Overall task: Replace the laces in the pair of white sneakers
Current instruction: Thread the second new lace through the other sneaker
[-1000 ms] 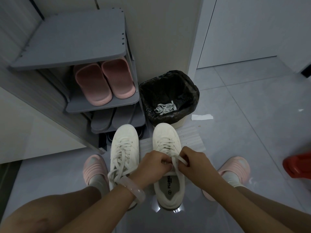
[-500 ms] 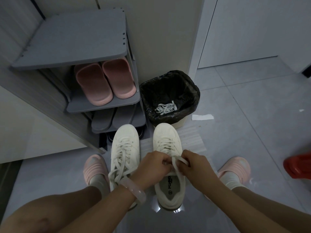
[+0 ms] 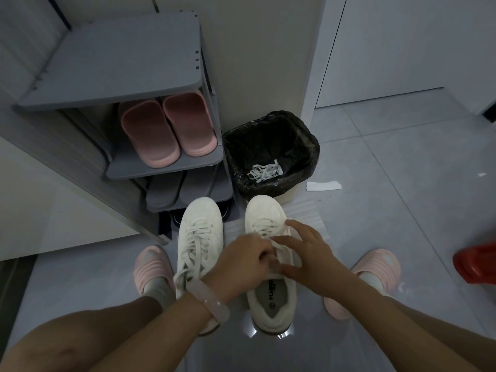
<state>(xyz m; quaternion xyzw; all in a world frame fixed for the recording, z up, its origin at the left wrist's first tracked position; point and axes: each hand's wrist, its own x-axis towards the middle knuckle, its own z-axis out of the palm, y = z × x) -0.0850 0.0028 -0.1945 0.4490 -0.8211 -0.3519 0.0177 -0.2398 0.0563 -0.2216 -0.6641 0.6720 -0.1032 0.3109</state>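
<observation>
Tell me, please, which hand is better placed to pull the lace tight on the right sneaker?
Left. The left hand is closed on the lace over the right sneaker, while the right hand has its fingers spread open.

Open floor [image 3: 402,162] to right, easy reach. Ahead blocked: shoe rack [image 3: 166,167] & bin [image 3: 271,154] just past sneakers [image 3: 200,237]. Slippers [image 3: 153,267] flank both sides; red thing [image 3: 476,264] far right.
</observation>
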